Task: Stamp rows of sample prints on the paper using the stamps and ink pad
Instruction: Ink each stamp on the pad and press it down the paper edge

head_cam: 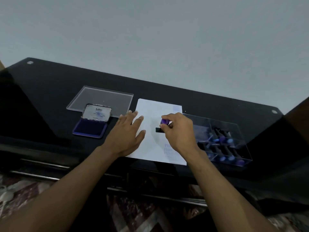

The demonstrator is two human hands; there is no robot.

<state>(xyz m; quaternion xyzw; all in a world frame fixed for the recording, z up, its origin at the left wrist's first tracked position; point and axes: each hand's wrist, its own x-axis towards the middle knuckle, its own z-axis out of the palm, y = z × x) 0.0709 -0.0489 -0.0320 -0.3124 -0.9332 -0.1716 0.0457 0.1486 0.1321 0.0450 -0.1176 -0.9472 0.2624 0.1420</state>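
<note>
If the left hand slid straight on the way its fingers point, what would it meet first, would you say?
The left hand lies flat on the paper's left edge, fingers pointing away and slightly right. Ahead is only bare paper, then probably dark table; the clear lid sits left of that line.

A single head-worn wide-angle view looks forward and down from just above the near edge of the dark desk (50,91), close enough that both forearms enter from 6 o'clock. It faces a plain wall at 12 o'clock; edges bow, so distances there look unreliable.
</note>
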